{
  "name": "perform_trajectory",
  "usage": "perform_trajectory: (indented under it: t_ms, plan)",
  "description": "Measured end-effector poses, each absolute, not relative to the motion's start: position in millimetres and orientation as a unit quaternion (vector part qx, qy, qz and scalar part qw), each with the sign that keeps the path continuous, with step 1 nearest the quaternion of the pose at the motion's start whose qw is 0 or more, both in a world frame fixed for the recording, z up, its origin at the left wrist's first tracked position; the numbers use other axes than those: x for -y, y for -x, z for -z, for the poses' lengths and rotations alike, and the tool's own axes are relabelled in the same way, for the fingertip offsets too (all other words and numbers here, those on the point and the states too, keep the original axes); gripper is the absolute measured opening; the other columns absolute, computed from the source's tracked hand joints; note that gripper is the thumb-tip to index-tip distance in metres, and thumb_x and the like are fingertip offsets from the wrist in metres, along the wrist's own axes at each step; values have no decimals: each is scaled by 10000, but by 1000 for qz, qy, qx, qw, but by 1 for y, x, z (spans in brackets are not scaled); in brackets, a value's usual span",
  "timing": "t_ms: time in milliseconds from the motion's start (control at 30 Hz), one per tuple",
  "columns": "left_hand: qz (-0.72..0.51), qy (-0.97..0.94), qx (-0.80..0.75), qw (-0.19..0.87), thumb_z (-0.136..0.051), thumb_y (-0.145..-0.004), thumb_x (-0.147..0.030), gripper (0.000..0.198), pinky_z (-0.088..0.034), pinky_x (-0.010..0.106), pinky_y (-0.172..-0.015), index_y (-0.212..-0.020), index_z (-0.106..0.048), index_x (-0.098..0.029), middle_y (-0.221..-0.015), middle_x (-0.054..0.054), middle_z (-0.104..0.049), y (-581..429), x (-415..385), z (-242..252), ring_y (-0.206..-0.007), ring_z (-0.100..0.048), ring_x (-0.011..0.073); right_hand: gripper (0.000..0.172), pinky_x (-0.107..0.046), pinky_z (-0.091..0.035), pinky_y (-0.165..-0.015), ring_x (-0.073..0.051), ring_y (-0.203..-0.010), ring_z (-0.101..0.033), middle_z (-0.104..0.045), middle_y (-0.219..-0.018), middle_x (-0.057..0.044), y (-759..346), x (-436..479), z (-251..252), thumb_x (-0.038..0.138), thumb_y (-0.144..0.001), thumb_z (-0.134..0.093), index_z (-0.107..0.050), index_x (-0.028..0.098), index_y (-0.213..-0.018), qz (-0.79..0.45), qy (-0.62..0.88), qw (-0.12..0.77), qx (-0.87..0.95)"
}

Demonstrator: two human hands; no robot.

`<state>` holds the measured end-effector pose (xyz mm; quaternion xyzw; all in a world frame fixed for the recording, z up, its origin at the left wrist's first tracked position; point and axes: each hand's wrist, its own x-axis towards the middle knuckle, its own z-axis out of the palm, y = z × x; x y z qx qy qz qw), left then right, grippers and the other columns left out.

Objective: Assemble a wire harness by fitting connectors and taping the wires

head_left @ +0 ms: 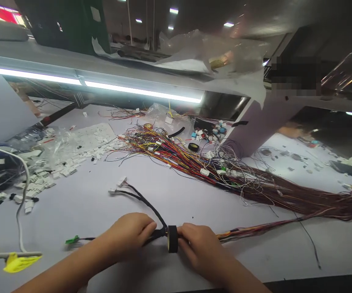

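Observation:
My left hand (133, 234) is closed round the black-taped part of a wire harness (156, 235). From there a black-wrapped branch (148, 203) runs up to white connectors (118, 185), and another end carries a green connector (72, 239) to the left. My right hand (198, 246) is closed, its thumb and fingers at the side of a roll of black tape (172, 239), which stands on edge around or against the harness; I cannot tell which. Right of this hand the harness continues as loose coloured wires (240, 232). Some fingertips of both hands are hidden.
A large bundle of loose wires (188, 158) crosses the table behind the hands. Another tape roll (193, 147) lies beside it. White connectors (38, 183) are scattered at left, near a white cable (26, 175) with yellow tape (20, 262). A lit tube (142, 91) spans the back.

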<state>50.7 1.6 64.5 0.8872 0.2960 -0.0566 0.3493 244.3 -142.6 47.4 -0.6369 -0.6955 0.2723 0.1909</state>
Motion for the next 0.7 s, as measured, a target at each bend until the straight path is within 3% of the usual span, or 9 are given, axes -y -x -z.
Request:
perform_trajectory:
  t_ms: [133,333,433,533,633,700]
  plan:
    - [108,-820,-251,502,-396,-887,-399,381,-387,244,-596,-855,-723,-206,-755,-6,-691,-48,-2,-65,-691,-585,182,259,-251,-413,-710,-149,-826,-626,-687,-939,13,-245,143,-49,202,-911,-481,-612,296,-1114,-265,628,184,708]
    - [90,-868,-265,411,-510,-842,-480,382,-296,252,-535,-695,-723,-200,-633,-7,-651,-66,-1,-63,-599,-543,160,205,-284,-347,-622,-164,-734,-608,-661,-828,9,-243,150,-36,235,-940,-447,-596,272,-1076,-183,632,166,735]
    - [63,-840,-303,446,-403,-888,-577,540,-323,265,-558,-699,-716,-179,-642,12,-651,-72,3,-64,-609,-543,167,191,-302,-309,-591,-175,-693,-588,-646,-793,-15,-243,153,-29,239,-952,-430,-588,230,-1059,-134,636,170,741]
    - [53,-748,-302,589,-306,-927,-583,586,-420,281,-699,-854,-727,-181,-790,23,-700,-67,5,-61,-754,-595,190,194,-289,-317,-599,-165,-682,-580,-644,-788,-10,-243,154,-29,260,-970,-425,-580,243,-1086,-141,631,196,737]
    - [60,-621,-284,728,-525,-863,-510,420,-441,304,-850,-1121,-672,-212,-1033,28,-711,-59,6,-51,-965,-605,211,201,-275,-328,-607,-154,-683,-583,-643,-784,0,-244,154,-31,272,-980,-420,-575,264,-1108,-157,621,223,735]
    - [61,-575,-290,763,-617,-805,-456,455,-459,309,-816,-1178,-641,-197,-1000,39,-717,-56,7,-42,-913,-624,209,216,-276,-318,-602,-154,-680,-583,-638,-774,4,-244,153,-32,271,-983,-416,-563,276,-1141,-145,620,226,737]
